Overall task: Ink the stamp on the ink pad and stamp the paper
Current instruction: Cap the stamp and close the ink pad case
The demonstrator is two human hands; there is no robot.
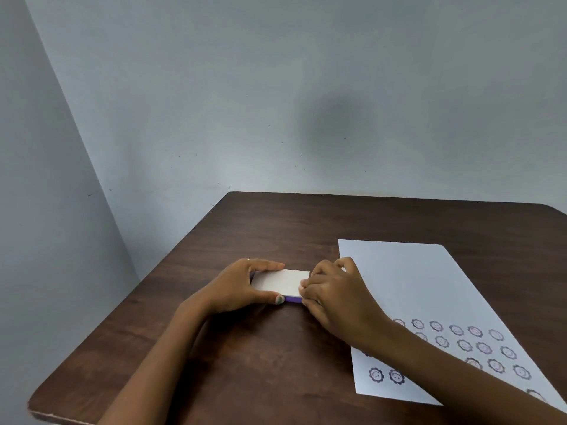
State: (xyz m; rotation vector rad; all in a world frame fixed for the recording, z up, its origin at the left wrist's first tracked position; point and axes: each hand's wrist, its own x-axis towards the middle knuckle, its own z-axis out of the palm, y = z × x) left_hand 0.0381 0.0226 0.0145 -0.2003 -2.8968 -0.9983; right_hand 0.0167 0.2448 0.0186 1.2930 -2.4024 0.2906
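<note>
Nearest to us, along the near edge of the dark brown wooden table point(245, 363), our two bare forearms reach forward from below. By the near right corner lies the white sheet of paper point(408, 286), its long axis running from the near edge toward the far edge and leaning slightly left as it goes away. Its near half carries rows of purple flower-shaped stamp marks with smiling faces point(460, 342); our right forearm crosses over some of them, and the far half of the sheet is blank.

Farther in, around the middle of the table and just left of the paper's left edge, sits the flat rectangular ink pad case with a white lid and purple base point(280, 283). Its long axis runs left to right, roughly parallel to the near edge, and it lies flat with the lid facing up and closed.

Our left hand point(237, 286) grips the left end of the case, thumb on its near side and fingers point(267, 266) curled over its far side. Our right hand point(333, 289) is curled over the right end, fingertips pressed at the lid's edge; we cannot tell how firmly it holds.

Beyond the far edge stands a plain pale blue-grey wall point(276, 87).
</note>
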